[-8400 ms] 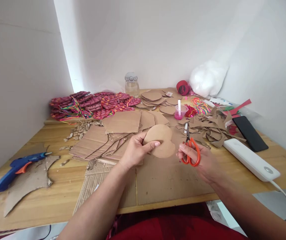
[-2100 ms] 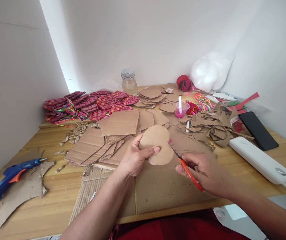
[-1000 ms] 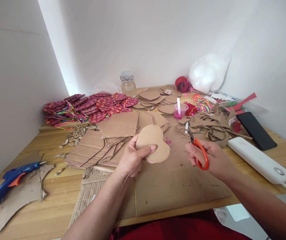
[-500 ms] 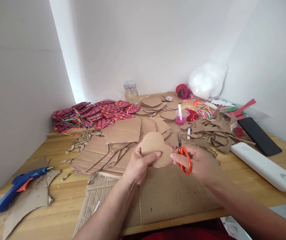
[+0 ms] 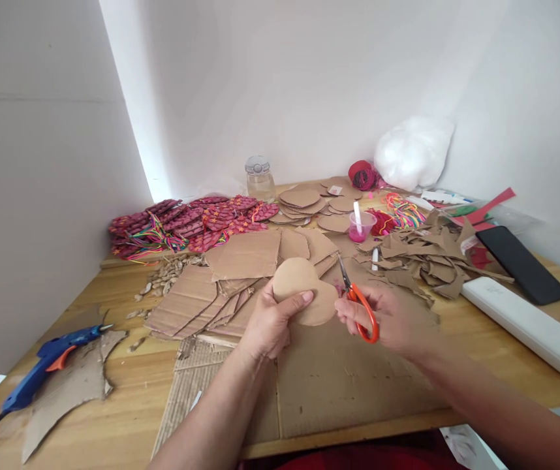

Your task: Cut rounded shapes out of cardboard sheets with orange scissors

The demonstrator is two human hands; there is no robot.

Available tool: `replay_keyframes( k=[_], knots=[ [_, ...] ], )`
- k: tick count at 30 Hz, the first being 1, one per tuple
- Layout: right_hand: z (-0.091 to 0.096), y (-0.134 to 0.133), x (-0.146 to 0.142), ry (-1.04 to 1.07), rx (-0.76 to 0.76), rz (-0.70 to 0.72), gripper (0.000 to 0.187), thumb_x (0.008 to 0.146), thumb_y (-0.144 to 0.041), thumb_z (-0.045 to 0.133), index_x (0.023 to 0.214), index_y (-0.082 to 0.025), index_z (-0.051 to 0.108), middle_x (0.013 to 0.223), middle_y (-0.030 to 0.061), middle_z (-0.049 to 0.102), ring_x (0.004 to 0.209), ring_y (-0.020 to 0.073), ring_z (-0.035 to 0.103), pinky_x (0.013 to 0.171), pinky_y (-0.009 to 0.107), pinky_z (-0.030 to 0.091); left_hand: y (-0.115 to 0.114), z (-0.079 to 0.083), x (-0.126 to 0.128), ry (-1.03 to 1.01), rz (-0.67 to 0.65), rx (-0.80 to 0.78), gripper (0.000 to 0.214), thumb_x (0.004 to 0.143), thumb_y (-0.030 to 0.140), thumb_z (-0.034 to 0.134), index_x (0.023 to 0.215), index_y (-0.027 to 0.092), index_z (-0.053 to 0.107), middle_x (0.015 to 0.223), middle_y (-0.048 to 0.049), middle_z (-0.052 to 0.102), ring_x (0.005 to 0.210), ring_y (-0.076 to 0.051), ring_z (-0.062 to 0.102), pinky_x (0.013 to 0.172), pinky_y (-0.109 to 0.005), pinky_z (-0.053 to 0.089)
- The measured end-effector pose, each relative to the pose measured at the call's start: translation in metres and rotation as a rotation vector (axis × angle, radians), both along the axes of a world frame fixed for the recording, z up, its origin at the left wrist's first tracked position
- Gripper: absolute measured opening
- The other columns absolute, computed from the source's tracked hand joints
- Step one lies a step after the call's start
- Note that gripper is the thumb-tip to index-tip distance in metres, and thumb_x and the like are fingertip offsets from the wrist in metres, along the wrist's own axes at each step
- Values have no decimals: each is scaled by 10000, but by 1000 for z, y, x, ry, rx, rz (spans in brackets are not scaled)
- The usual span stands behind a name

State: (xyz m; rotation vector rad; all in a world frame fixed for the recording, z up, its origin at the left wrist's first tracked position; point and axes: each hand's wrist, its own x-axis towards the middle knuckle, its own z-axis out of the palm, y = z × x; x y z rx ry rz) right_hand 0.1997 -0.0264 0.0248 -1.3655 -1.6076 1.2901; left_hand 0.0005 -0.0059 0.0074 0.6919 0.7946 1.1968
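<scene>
My left hand (image 5: 270,318) pinches a heart-shaped cardboard piece (image 5: 304,290), thumb on top, holding it a little above the table. My right hand (image 5: 392,318) grips orange-handled scissors (image 5: 358,303) with fingers through the loops. The blades point up and away, just right of the heart's edge. Both hands hover over a large flat cardboard sheet (image 5: 348,385) lying at the table's front.
Cut cardboard sheets (image 5: 211,287) lie left of centre, scraps (image 5: 427,254) to the right. Cardboard rounds (image 5: 304,199), red patterned hearts (image 5: 192,219), a jar (image 5: 259,177), a pink cup (image 5: 359,228) at the back. Blue glue gun (image 5: 49,362) front left; white power strip (image 5: 529,323), phone (image 5: 522,264) right.
My right hand with the scissors swung away from the heart, then came back close to its right edge. The left hand kept hold of the heart throughout.
</scene>
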Motion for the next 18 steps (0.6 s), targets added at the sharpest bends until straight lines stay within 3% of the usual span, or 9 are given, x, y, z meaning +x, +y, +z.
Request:
replay_keyframes(
  k=[3,6,11,16,18],
  knots=[
    [4,-3,1,123,-187,32,481,754,-623,718,652,-200,513,533,-48,511,458,95,441,470,242,334,2,-3,-2,-5,25,-3,563,590,168,915,1111,165,699,908,-36,771,796,-155,710,751,-246,572],
    [2,-5,7,112,-235,98,475,744,-592,751,662,-207,486,478,-60,486,445,91,421,462,235,317,2,-4,-3,10,15,0,562,603,169,907,1124,168,697,915,-41,771,795,-162,712,749,-254,572],
    [-2,-6,15,90,-213,208,482,806,-630,684,687,-206,489,534,-35,529,481,103,437,468,237,330,3,-4,-3,22,8,2,563,626,185,898,1150,180,693,933,-42,776,811,-171,717,767,-262,572],
    [-2,-9,18,-115,-19,267,587,951,-682,395,669,-189,543,692,37,604,606,146,484,548,272,361,3,-5,-2,-2,13,-5,595,631,170,898,1184,184,680,939,-38,774,817,-160,714,758,-251,580],
    [-3,-10,17,-121,-34,262,575,965,-668,376,671,-195,518,673,22,579,608,145,464,542,266,347,3,-5,-2,-10,9,0,584,646,163,890,1189,175,676,944,-45,774,819,-155,715,757,-244,582]
  ],
)
